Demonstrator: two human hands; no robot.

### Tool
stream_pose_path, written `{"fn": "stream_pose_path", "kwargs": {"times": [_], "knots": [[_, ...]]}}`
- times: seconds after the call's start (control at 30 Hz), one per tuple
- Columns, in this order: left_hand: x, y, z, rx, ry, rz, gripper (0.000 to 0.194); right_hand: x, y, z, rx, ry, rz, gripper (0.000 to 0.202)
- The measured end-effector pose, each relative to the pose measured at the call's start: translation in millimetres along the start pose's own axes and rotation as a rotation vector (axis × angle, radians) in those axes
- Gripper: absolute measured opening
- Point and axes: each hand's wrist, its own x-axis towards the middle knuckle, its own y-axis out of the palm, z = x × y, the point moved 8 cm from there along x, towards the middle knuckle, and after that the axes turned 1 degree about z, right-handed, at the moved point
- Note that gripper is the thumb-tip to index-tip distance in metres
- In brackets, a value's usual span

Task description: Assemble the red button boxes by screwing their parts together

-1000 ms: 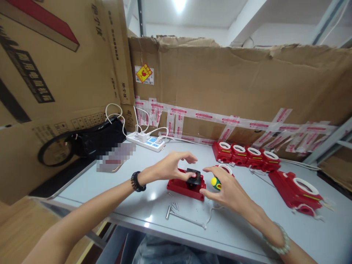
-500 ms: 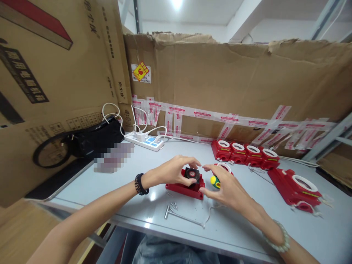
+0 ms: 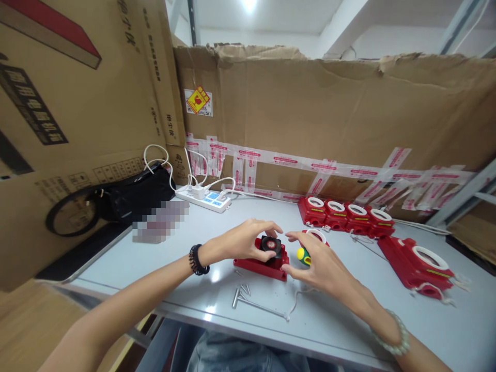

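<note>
Left hand [image 3: 250, 241] pinches black part [image 3: 270, 245] at red housing [image 3: 260, 267]; right hand [image 3: 322, 261] by screwdriver [image 3: 303, 256] (grip hidden, cannot tell); slack left pinch could tip part askew

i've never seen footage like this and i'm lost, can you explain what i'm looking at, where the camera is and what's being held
There is no machine here: you see a person's bare left hand and right hand. The view comes from a camera worn on that person's head, looking forward and down.

The left hand holds a small black part at an open red case. The right hand holds a yellow-and-green handle, its thumb and index finger spread.

On the pale table, nearer the person, lie a T-shaped metal tool and some small screws. Further back are a white power strip, a black bag and a row of four red housings with white rings.
</note>
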Motion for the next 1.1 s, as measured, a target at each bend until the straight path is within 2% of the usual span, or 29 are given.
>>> {"fn": "stream_pose_path", "kwargs": {"times": [0.23, 0.33, 0.47, 0.57, 0.67, 0.83, 1.0, 1.1], "knots": [[-1, -1.5, -1, 0.015, 0.004, -0.007, 0.046, 0, 1, 1, -0.007, 0.008, 0.006, 0.052], [-2, -8.3, -6, 0.013, 0.020, -0.030, 0.044, 0, -8, -4, -0.014, -0.005, -0.030, 0.050], [-8, -23.7, -5, 0.021, -0.007, -0.094, 0.037, 1, -26, -36, -0.101, 0.082, -0.087, 0.053], [-16, -34.0, 8, 0.034, -0.055, -0.145, 0.035, -2, -29, -68, -0.217, 0.224, -0.041, 0.063], [-23, -39.1, 26, 0.051, -0.112, -0.176, 0.033, -5, -29, -85, -0.287, 0.310, -0.030, 0.068], [-25, -37.9, 36, 0.074, -0.124, -0.171, 0.031, -6, -32, -88, -0.462, 0.409, -0.123, 0.062], [-25, -37.4, 28, 0.092, -0.088, -0.185, 0.028, 4, -28, -90, -0.488, 0.395, -0.107, 0.044], [-23, -38.4, 18, 0.099, -0.057, -0.210, 0.025, 8, -29, -91, -0.463, 0.392, -0.093, 0.039]]}}
